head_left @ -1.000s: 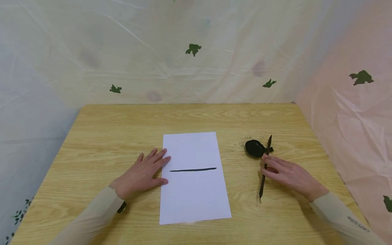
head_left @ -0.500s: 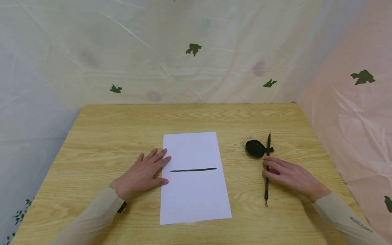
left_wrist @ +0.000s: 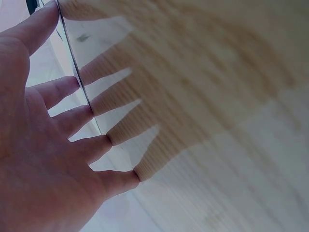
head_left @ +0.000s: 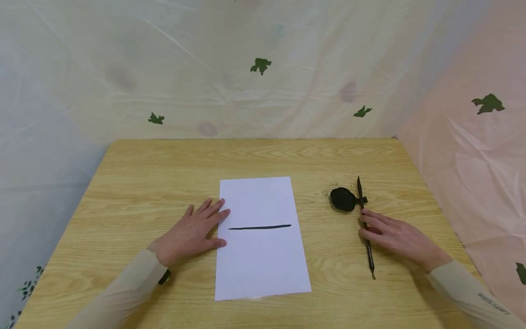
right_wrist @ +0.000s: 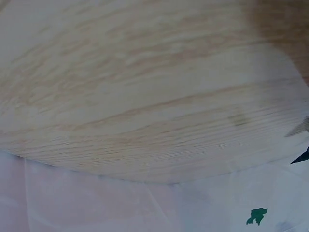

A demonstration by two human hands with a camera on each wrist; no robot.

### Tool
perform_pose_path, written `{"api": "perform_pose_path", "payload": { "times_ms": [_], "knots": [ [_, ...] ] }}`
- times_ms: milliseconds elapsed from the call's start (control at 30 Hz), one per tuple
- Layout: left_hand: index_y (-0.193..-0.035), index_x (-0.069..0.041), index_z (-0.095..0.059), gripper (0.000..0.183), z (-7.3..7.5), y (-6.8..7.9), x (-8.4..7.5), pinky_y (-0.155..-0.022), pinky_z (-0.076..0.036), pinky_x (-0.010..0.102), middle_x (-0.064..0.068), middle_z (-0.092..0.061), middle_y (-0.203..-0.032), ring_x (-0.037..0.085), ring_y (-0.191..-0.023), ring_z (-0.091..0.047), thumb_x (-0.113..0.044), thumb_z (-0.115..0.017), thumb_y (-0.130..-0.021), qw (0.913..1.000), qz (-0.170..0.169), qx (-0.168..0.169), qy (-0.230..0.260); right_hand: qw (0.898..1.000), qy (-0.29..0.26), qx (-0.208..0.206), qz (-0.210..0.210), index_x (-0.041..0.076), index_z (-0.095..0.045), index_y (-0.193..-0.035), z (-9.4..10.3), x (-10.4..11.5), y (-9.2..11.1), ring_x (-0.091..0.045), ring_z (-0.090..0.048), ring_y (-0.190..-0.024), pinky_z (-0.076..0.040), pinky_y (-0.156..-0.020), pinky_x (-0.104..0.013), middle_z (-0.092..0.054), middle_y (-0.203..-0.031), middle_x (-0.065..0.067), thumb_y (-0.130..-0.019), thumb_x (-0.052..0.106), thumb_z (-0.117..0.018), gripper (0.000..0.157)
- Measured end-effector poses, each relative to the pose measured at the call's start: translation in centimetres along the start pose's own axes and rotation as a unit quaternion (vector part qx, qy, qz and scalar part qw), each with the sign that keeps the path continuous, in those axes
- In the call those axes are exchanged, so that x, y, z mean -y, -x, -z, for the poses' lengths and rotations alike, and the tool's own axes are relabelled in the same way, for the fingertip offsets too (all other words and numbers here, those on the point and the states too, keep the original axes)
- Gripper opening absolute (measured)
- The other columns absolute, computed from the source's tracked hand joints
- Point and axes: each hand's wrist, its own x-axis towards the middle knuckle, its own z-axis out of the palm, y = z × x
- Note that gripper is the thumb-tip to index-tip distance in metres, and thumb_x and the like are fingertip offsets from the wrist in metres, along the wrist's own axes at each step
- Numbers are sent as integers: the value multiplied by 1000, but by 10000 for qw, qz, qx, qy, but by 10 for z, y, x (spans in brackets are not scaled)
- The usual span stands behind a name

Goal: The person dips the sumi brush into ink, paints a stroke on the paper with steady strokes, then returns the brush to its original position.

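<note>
My left hand (head_left: 186, 235) rests with fingers spread, its fingertips on the left edge of a white sheet of paper (head_left: 263, 267). In the left wrist view the fingers of that hand (left_wrist: 53, 130) are stretched out against the wood. One black brush stroke (head_left: 259, 227) runs across the sheet. Right of the paper, my right hand (head_left: 396, 237) pinches a dark writing brush (head_left: 369, 256), tip pointing away and hanging loop toward me. The brush crosses over the short handle of a black ink dish (head_left: 342, 200). Only the brush tip (right_wrist: 302, 156) shows in the right wrist view.
The wooden table (head_left: 164, 169) carries small dark specks around the ink dish. Pale sheeting (head_left: 197, 68) with green bird shapes hangs behind it, and a pinkish sheet (head_left: 464, 160) lines the right side.
The brush has turned, its tip swinging left and its loop end right, as my right hand shifted slightly right. The left hand and the paper stay in place.
</note>
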Motion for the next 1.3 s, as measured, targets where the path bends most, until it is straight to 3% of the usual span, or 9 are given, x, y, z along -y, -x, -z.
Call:
{"api": "perform_pose_path", "payload": {
  "times_ms": [33, 167, 267, 400, 600, 833, 967, 1100, 1300],
  "knots": [
    [-161, -13, -39, 77, 0, 0, 0, -115, -18, 76, 12, -24, -170, 43, -156, -17, -51, -65, -99, 10000, 14, 13, 0, 10000, -2, 2, -16, 10, -64, -133, 0, 0, 1, -30, -42, -147, -7, -124, -24, -58, -142, -21, -114, 8, -6, 61],
    [-161, -13, -39, 78, 0, -1, 0, -115, -17, 75, 12, -24, -170, 42, -156, -17, -51, -66, -99, 10000, 11, 18, -18, 9999, 120, 10, -61, 12, -65, -134, 0, 0, 1, -30, -47, -142, -38, -114, -29, -59, -143, -18, -114, 10, -6, 62],
    [-161, -12, -39, 78, 0, -1, 1, -115, -17, 75, 13, -24, -170, 43, -156, -16, -51, -67, -99, 10000, 20, 22, -21, 9999, 154, 10, -73, 11, -64, -135, 0, 0, 1, -31, -49, -140, -38, -114, -30, -59, -143, -17, -114, 9, -6, 62],
    [-161, -12, -39, 78, 0, 0, 1, -114, -18, 76, 13, -25, -170, 43, -156, -17, -50, -67, -99, 10000, 18, 10, -35, 9998, -19, -154, -88, 5, -61, -137, 2, 0, 2, -31, -43, -145, -12, -126, -30, -58, -143, -19, -115, 8, -10, 56],
    [-160, -12, -40, 76, 0, -1, 0, -113, -20, 76, 13, -27, -169, 43, -155, -19, -50, -66, -99, 10000, -16, -24, -67, 9985, 44, -420, -349, -1, -60, -135, 12, 3, 0, -31, -35, -151, -16, -126, -39, -52, -151, -21, -115, 7, -13, 52],
    [-160, -12, -42, 77, 0, -2, 1, -113, -21, 76, 13, -26, -170, 42, -156, -19, -50, -68, -98, 10000, 19, -14, -60, 9949, -23, -429, -909, 0, -62, -135, 28, 16, -15, -39, -48, -137, -13, -126, -35, -58, -142, -24, -116, 13, -10, 57],
    [-158, -11, -44, 77, -1, -2, 1, -113, -22, 76, 14, -26, -169, 41, -155, -23, -51, -69, -97, 9999, -65, -137, -62, 9855, -9, -1255, -1143, 1, -68, -125, 32, 22, -33, -44, -59, -122, -20, -124, -30, -65, -130, -24, -116, 23, -28, 47],
    [-156, -10, -48, 78, -1, -2, 1, -112, -25, 76, 16, -29, -167, 39, -152, -28, -50, -74, -94, 9995, -76, -301, -2, 9667, 67, -2201, -1303, -1, -72, -112, 32, 28, -53, -46, -66, -108, -29, -120, -26, -71, -117, -24, -112, 33, -46, 43],
    [-154, -11, -49, 76, 0, -4, -1, -111, -27, 76, 17, -38, -159, 41, -150, -31, -48, -76, -93, 9996, 1, -288, -35, 9537, -230, -2437, -1748, -6, -71, -116, 29, 40, -73, -49, -63, -114, -28, -120, -25, -68, -124, -26, -111, 38, -47, 50]
  ]
}}
